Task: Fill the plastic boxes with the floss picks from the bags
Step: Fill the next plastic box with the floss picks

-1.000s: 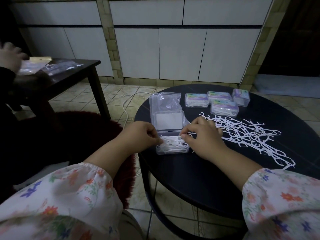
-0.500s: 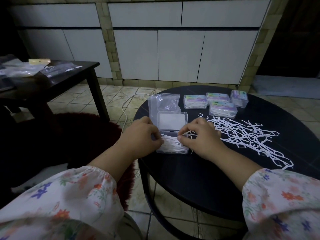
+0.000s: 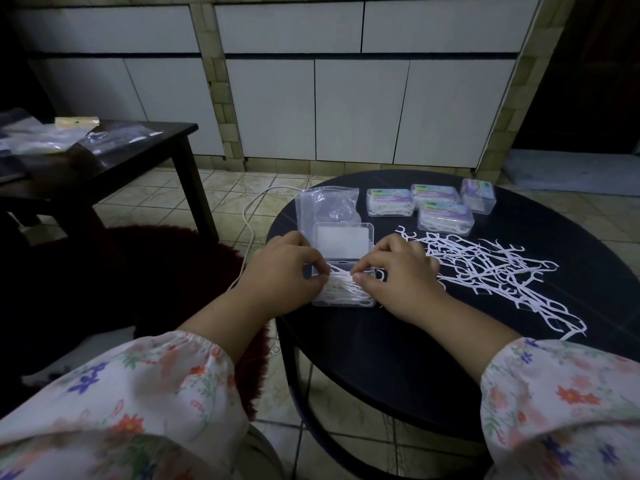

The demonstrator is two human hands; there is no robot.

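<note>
An open clear plastic box point(image 3: 343, 301) lies at the near left of the round black table point(image 3: 381, 358), its lid point(image 3: 343, 241) folded back. White floss picks fill its tray. My left hand point(image 3: 280, 277) and my right hand point(image 3: 398, 271) meet over the tray, fingertips pinching floss picks point(image 3: 341, 284) inside it. A loose heap of floss picks point(image 3: 491, 271) spreads to the right of my right hand. Several closed, filled boxes point(image 3: 445, 218) stand at the back. An empty clear bag point(image 3: 329, 207) lies behind the open lid.
A dark rectangular side table point(image 3: 114, 157) at the left carries more plastic bags point(image 3: 52, 136). A white cable point(image 3: 249, 216) runs over the tiled floor beside a dark red rug point(image 3: 194, 244). White cabinets line the back wall.
Both hands have closed in over the tray, the fingertips drawing together on the picks. The other person's hand at the far left has gone from view.
</note>
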